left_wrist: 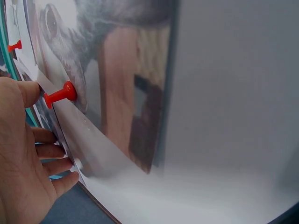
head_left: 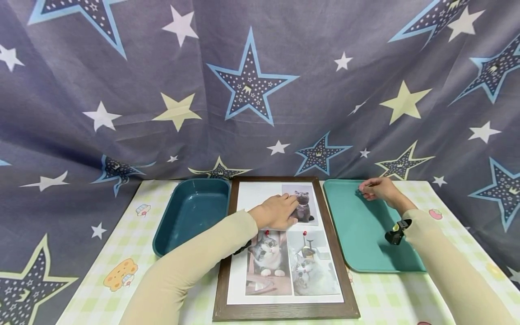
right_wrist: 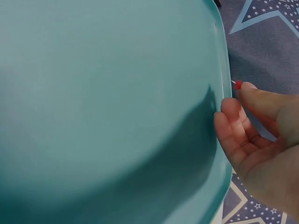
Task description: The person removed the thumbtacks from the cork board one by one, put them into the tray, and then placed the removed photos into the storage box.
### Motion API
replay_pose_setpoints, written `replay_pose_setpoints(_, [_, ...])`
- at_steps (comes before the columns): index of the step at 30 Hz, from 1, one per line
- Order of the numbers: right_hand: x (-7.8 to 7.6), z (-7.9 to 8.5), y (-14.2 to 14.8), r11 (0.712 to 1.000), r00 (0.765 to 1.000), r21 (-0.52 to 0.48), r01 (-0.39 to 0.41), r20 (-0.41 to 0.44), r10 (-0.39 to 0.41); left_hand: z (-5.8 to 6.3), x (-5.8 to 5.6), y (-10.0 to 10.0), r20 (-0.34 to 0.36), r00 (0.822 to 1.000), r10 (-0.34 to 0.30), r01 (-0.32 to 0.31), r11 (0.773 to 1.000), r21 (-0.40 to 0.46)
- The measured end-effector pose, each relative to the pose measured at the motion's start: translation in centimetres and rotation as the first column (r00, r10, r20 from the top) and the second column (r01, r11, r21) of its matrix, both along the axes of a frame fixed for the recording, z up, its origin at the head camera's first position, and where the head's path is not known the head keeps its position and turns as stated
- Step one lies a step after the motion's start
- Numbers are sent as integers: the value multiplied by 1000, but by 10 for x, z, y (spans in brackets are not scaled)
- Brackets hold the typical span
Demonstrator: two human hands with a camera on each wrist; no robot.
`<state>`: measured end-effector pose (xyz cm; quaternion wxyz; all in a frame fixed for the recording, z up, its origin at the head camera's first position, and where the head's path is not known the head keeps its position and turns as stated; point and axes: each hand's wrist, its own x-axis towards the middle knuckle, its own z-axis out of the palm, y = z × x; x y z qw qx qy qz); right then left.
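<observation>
The right hand [head_left: 379, 188] has a narrow grip, its fingertips pinching a small red plastic push pin [right_wrist: 238, 85] with a bare metal point. The pin sits near the far rim of a flat turquoise rectangular tray [head_left: 365, 248], on the right. It seems to be held by its head so that the sharp end stays clear of the skin.

The left hand [head_left: 278, 211] is loose and spread, holding nothing; its fingers lie over the left part of a glossy photo print of a dark grey cat [head_left: 302, 198], probably to keep the print in place. Its thumb is just beside a red pin; whether they touch is unclear.

That print lies on a white board in a dark brown wooden frame [head_left: 284, 311], set in the middle, likely so both hands can reach it. Below are two more prints, a tabby kitten [head_left: 268, 259] on the left and a pale cat [head_left: 314, 273] on the right, each with a red pin at its top edge. No pin shows on the visible part of the grey cat's print.

Left of the frame stands a deep dark-teal plastic bin [head_left: 195, 221], on a surface covered in pale green checks [head_left: 130, 253]
</observation>
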<state>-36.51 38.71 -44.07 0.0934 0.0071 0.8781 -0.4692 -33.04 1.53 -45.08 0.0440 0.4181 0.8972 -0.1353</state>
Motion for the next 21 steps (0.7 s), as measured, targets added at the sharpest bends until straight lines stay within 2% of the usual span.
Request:
replay_pose_setpoints(10, [4,2,-3,994,998,88,-63,-11,64,2,1,0,12,1000,7,-7,1000,-5])
replay_pose_setpoints(21, [4,2,-3,987,996,134,-86,26,83,2,2,0,9,1000,15,-15,1000,-12])
